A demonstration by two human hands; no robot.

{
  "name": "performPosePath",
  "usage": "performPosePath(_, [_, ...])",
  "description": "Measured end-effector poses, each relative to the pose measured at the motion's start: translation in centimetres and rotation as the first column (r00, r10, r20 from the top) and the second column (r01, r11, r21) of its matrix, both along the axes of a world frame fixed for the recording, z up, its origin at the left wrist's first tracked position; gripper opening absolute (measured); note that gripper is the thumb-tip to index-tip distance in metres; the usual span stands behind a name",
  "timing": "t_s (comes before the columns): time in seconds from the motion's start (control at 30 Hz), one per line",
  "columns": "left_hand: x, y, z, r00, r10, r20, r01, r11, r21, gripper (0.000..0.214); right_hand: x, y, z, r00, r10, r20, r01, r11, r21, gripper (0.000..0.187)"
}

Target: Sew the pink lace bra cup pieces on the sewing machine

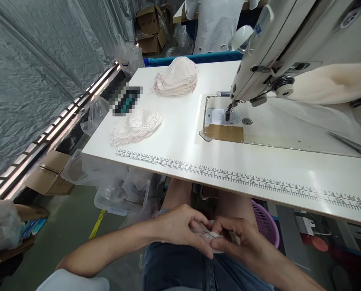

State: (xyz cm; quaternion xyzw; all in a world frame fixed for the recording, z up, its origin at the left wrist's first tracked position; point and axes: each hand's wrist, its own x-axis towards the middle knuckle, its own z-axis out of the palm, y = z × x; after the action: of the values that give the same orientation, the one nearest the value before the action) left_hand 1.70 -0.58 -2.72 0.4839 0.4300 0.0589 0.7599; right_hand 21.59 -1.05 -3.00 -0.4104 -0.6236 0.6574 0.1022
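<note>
Over my lap, below the table's front edge, my left hand [188, 228] and my right hand [239, 236] are close together. Between them is a small piece of pale lace fabric [209, 233], gripped by the fingers of both hands and mostly covered by them. On the table lies a stack of pale pink fabric pieces [177, 79] toward the back. Nearer the left edge rests a pile of scallop-edged lace pieces [136, 127]. The sewing machine [259, 68] stands at the right, its needle area [228, 115] with no fabric under it.
A printed ruler [204, 169] runs along the front of the white table [174, 133]. Scissors [353, 145] lie at the far right. A purple basket [267, 224] is under the table; plastic bags [116, 178] hang at its left. Cardboard boxes [51, 173] stand on the floor.
</note>
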Motion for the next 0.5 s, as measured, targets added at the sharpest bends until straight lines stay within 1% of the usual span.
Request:
performPosePath(0.07, [0.8,0.1,0.1,0.998,0.051,-0.042,-0.052,0.999,-0.013,0.050,0.3,-0.1,0.2,0.997,-0.003,0.074,-0.004,0.996,0.089,0.025])
performPosePath(0.17, [1.7,0.0,-0.1,0.991,0.118,-0.065,-0.118,0.993,0.011,0.045,0.8,-0.3,0.1,0.991,-0.025,0.133,0.008,0.992,0.128,0.023])
performPosePath(0.27, [2.3,-0.2,-0.3,0.992,0.104,-0.069,-0.104,0.995,0.014,0.045,1.4,-0.8,0.0,0.981,-0.058,0.188,0.025,0.985,0.173,0.024])
performPosePath(0.33, [3.0,0.0,-0.1,0.991,0.068,-0.119,-0.062,0.997,0.050,0.042,2.0,-1.2,0.2,0.978,-0.052,0.201,0.004,0.973,0.232,0.025])
performPosePath(0.37, [3.4,0.3,0.1,0.987,0.071,-0.143,-0.060,0.995,0.082,0.039,2.4,-1.3,0.5,0.980,-0.039,0.197,-0.015,0.963,0.268,0.026])
performPosePath(0.4, [4.0,1.0,0.3,0.992,-0.004,-0.125,0.014,0.997,0.078,0.036,3.0,-1.3,0.9,0.978,-0.038,0.203,-0.028,0.949,0.313,0.026])
performPosePath(0.43, [4.8,1.9,0.6,0.993,-0.064,-0.099,0.075,0.991,0.113,0.034,3.8,-1.3,1.4,0.974,-0.055,0.218,-0.030,0.930,0.367,0.025])
performPosePath(0.47, [5.6,3.0,1.0,0.991,-0.113,-0.067,0.122,0.979,0.163,0.035,4.6,-1.1,1.9,0.964,-0.094,0.248,-0.022,0.902,0.430,0.022])
performPosePath(0.5, [6.6,4.2,1.4,0.987,-0.159,-0.038,0.163,0.965,0.207,0.041,5.6,-0.8,2.5,0.949,-0.145,0.280,-0.014,0.868,0.496,0.022])
